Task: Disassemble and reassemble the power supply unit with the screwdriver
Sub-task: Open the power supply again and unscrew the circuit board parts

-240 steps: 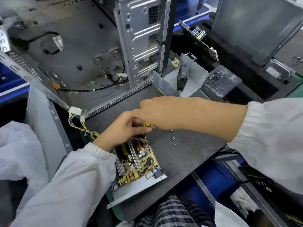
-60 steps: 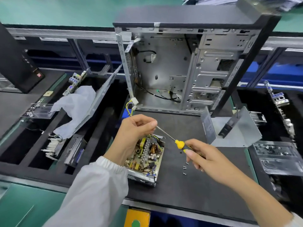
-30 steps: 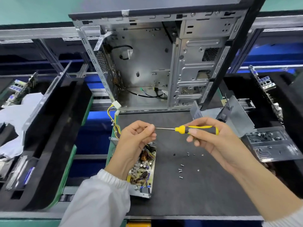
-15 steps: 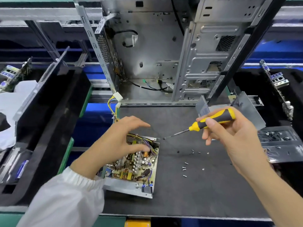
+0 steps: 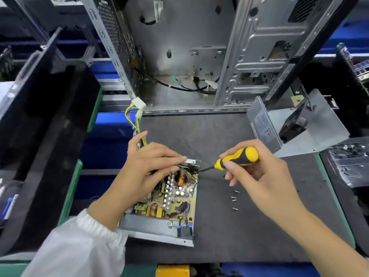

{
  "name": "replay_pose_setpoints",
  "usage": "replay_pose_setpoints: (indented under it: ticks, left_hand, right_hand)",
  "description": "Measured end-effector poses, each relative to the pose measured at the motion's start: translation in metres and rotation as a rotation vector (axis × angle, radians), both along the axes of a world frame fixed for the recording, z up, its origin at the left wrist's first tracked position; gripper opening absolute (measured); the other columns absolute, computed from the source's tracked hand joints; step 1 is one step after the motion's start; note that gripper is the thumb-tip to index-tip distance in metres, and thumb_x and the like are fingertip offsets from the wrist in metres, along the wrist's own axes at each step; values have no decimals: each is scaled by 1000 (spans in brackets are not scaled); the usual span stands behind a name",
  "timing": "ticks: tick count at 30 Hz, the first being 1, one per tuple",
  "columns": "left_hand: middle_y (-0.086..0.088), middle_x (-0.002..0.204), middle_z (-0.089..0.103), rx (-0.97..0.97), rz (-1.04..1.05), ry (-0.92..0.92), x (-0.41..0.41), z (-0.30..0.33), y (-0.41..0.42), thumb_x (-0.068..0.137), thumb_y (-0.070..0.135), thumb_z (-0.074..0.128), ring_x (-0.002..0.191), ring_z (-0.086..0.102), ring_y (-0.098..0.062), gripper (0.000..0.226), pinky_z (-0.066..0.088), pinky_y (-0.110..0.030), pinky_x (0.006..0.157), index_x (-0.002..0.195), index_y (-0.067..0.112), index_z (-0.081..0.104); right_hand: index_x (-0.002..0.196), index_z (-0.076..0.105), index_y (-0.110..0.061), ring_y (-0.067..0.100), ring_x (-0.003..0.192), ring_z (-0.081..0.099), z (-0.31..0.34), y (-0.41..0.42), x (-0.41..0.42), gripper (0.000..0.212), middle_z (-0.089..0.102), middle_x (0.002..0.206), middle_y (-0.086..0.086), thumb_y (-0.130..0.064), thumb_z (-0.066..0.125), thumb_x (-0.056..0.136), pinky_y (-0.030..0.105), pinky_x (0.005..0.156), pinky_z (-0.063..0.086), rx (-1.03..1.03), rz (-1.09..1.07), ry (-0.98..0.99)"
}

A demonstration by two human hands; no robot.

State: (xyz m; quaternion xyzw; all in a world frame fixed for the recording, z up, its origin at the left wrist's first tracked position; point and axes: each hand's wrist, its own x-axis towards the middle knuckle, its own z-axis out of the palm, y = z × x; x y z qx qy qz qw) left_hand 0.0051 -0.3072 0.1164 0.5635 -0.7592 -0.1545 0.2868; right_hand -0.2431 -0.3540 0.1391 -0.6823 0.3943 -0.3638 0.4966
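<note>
Screwdriver [image 5: 235, 159] lowered, tip seemingly boardward.

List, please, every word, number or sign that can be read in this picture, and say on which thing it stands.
No text here can be read.
Label on the grey metal cover: printed lines, too small and blurred.
Small tag behind the cover: blurred.
Circuit board under the left hand: any markings too small.
Screwdriver in the right hand: no writing shows.
</note>
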Motion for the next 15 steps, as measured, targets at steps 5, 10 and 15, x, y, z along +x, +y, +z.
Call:
replay_pose_setpoints:
  ticks: [5, 10, 15]
  left_hand:
    - [18, 108, 70, 22, 25, 86, 1, 0, 2, 88, 38, 62, 103, 62, 0, 21, 15, -56, 117, 96, 26, 78]
    - [18, 106, 71, 43, 33, 85, 3, 0, 1, 85, 41, 63, 102, 62, 2, 22, 15, -54, 117, 89, 25, 78]
    - [18, 106, 71, 34, 32, 83, 3, -1, 2, 86, 39, 64, 102, 61, 2, 20, 16, -56, 116, 91, 25, 78]
  right_hand:
    - [95, 57, -22, 18, 68, 65, -2, -2, 5, 10, 66, 85, -3, -22, 64, 87, 21, 57, 52, -38, 43, 74]
    - [94, 56, -24, 17, 67, 65, -1, -4, 8, 11, 65, 83, -4, -21, 65, 88, 20, 57, 52, -44, 63, 114]
    - [94, 55, -22, 17, 67, 65, 0, -6, 10, 12, 65, 84, -2, -19, 65, 88, 21, 57, 52, -60, 81, 130]
